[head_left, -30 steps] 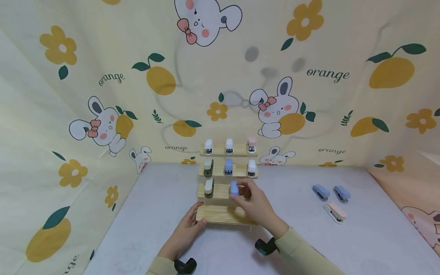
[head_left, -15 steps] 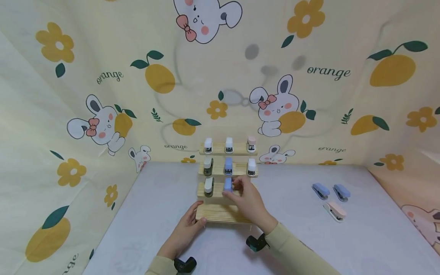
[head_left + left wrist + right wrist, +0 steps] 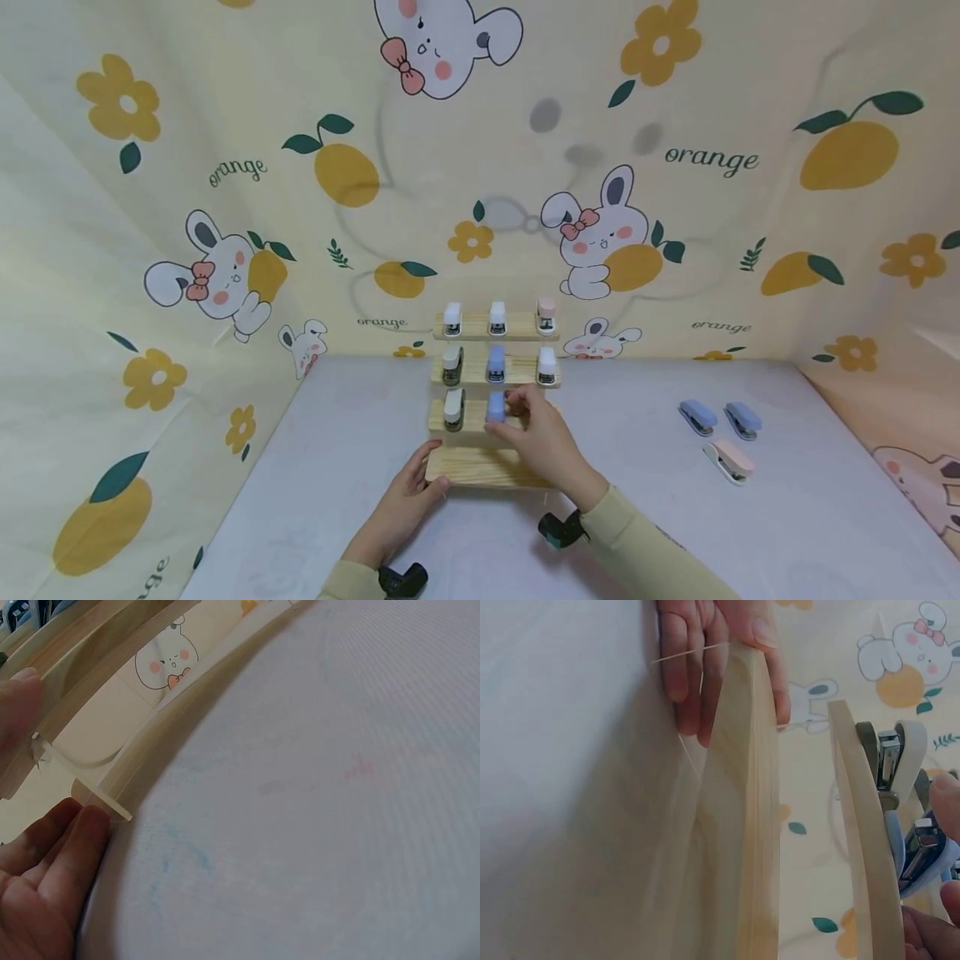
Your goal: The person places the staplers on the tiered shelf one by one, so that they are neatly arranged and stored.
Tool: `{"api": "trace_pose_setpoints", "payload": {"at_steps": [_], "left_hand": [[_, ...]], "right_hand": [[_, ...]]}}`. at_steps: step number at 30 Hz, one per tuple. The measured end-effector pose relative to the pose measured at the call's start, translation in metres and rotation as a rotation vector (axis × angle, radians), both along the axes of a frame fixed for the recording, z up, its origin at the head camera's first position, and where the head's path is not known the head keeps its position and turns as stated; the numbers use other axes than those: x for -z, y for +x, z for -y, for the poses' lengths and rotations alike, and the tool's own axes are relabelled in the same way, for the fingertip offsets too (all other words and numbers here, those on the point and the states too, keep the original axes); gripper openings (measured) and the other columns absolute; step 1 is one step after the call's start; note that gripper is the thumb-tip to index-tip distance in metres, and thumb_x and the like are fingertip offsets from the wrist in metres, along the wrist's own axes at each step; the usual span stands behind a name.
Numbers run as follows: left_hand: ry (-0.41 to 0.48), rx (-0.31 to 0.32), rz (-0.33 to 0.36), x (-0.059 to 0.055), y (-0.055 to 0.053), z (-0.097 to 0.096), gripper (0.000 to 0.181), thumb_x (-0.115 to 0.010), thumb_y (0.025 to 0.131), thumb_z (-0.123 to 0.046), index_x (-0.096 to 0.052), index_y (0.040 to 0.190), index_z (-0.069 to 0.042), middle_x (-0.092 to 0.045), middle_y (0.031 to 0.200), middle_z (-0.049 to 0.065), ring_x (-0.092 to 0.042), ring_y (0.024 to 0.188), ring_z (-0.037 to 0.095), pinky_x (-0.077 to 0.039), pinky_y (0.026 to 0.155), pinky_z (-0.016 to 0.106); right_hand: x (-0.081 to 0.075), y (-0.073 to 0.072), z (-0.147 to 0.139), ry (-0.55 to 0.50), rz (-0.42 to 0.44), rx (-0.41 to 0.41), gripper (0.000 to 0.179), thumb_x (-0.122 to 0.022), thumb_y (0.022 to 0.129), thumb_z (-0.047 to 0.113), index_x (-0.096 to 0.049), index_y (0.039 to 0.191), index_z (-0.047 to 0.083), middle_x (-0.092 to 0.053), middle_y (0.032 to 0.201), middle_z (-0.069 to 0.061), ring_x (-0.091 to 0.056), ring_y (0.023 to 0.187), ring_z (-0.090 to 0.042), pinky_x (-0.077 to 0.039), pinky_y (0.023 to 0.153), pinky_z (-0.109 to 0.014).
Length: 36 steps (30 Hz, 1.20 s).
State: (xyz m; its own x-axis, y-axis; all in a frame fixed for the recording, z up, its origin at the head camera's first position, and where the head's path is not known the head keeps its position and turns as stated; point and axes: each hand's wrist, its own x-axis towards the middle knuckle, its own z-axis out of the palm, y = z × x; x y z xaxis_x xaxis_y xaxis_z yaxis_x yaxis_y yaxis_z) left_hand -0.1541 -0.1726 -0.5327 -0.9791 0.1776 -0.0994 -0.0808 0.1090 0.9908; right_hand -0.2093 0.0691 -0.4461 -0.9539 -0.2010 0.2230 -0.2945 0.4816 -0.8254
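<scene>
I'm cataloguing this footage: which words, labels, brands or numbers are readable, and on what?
"orange": four whole printings, on the backdrop cloth.
"ge": end of a cut-off word, backdrop cloth's lower left.
Dark marks on the right sleeve: too small to read.
Staplers: none legible.

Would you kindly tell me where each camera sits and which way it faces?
Head: worn on the head, looking forward and down at the wooden shelf; left hand, right hand and sleeves show.
Left wrist: worn on that wrist, looking across the tabletop and the shelf's end; part of the left hand shows.
Right wrist: worn on that wrist, looking along the shelf's boards and a blue stapler; parts of both hands show.
Head and right wrist share that stapler.
</scene>
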Motion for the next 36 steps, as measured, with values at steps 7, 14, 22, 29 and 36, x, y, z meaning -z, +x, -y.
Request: {"api": "trace_pose_setpoints", "payload": {"at_steps": [7,14,22,29,36], "left_hand": [[0.012,0.000,-0.007,0.001,-0.001,0.000,0.071,-0.068,0.090,-0.034,-0.031,0.150,-0.022,-0.030,0.155,0.014,-0.029,0.141,0.027,-0.026,0.113,0.039],[0.037,0.015,-0.024,0.001,0.000,0.000,0.071,-0.068,0.091,-0.031,-0.030,0.150,-0.020,-0.029,0.155,0.014,-0.028,0.141,0.026,-0.026,0.113,0.037],[0.034,0.012,-0.021,0.005,-0.002,0.002,0.071,-0.069,0.090,-0.033,-0.031,0.149,-0.022,-0.031,0.154,0.012,-0.030,0.140,0.024,-0.028,0.111,0.033],[0.055,0.031,-0.037,0.006,-0.002,0.002,0.070,-0.068,0.091,-0.030,-0.030,0.150,-0.020,-0.031,0.154,0.013,-0.030,0.140,0.025,-0.028,0.112,0.034],[0.053,0.028,-0.034,0.003,-0.001,0.002,0.070,-0.068,0.091,-0.030,-0.031,0.149,-0.020,-0.030,0.154,0.013,-0.029,0.140,0.025,-0.026,0.113,0.036]], "right_hand": [[0.000,0.008,-0.020,0.005,0.011,-0.046,0.052,-0.080,0.079,0.040,-0.057,0.118,0.014,-0.062,0.116,-0.003,-0.056,0.107,-0.015,-0.047,0.096,-0.038],[0.005,0.016,-0.065,0.035,-0.072,-0.063,0.056,-0.077,0.081,0.044,-0.057,0.126,0.016,-0.062,0.114,0.003,-0.057,0.100,-0.017,-0.050,0.085,-0.043],[0.014,0.017,-0.112,0.115,-0.128,0.030,0.055,-0.073,0.083,0.047,-0.055,0.129,0.023,-0.062,0.117,0.007,-0.059,0.094,-0.016,-0.053,0.078,-0.039],[0.019,0.018,-0.145,0.169,-0.114,0.099,0.057,-0.073,0.086,0.042,-0.054,0.134,0.017,-0.063,0.117,0.001,-0.060,0.095,-0.023,-0.052,0.077,-0.039],[0.029,0.021,-0.180,0.251,-0.142,0.170,0.058,-0.072,0.086,0.043,-0.054,0.135,0.017,-0.064,0.117,0.000,-0.057,0.092,-0.018,-0.051,0.074,-0.033]]}}
